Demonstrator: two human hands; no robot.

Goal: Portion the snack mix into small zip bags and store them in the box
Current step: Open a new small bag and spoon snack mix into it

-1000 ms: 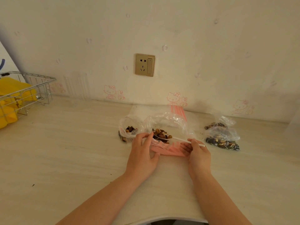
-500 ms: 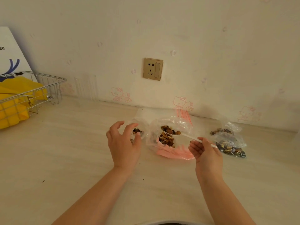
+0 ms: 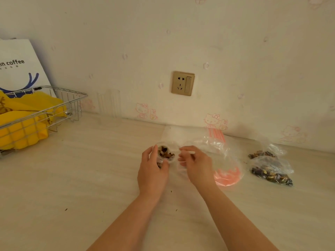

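My left hand [image 3: 153, 171] grips a small clear zip bag [image 3: 165, 154] of brown snack mix, its mouth held open upward. My right hand [image 3: 196, 164] holds a thin white spoon handle [image 3: 189, 152] right beside the bag's mouth; the spoon's bowl is hidden. To the right lies the large clear bag [image 3: 223, 160] with a pink lower part and a red-striped top, partly behind my right hand. Two filled small bags [image 3: 270, 171] of snack mix lie further right on the table.
A wire basket [image 3: 45, 113] with yellow things stands at the far left, with a white coffee bag [image 3: 18, 66] behind it. A clear glass [image 3: 109, 104] stands by the wall. A gold wall socket [image 3: 183, 83] is above the pale wooden table [image 3: 90, 178].
My left hand left the large bag, moved left and closed on the small bag. My right hand carried the spoon out of the large bag, leftward to the small bag's mouth.
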